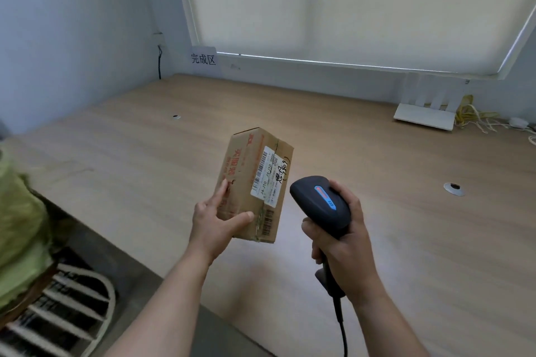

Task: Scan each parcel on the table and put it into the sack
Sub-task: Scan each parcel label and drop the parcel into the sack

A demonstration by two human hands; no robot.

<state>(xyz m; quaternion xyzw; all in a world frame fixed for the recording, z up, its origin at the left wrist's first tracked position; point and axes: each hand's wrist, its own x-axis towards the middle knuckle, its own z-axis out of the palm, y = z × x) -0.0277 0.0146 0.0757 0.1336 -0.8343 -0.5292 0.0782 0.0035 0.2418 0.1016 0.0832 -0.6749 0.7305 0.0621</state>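
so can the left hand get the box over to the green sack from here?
Probably yes: the left hand grips the box above the table, and nothing stands between it and the green sack off the table's left edge.

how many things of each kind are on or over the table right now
cardboard parcel, held by the left hand: 1
barcode scanner, gripped by the right hand: 1
white router: 1
yellow cable bundle: 1
Total: 4

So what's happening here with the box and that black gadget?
A person is scanning a parcel. Their left hand holds a small cardboard box up above the wooden table, label side facing up. Their right hand grips a black barcode scanner beside the label. A green sack sits at the left edge.
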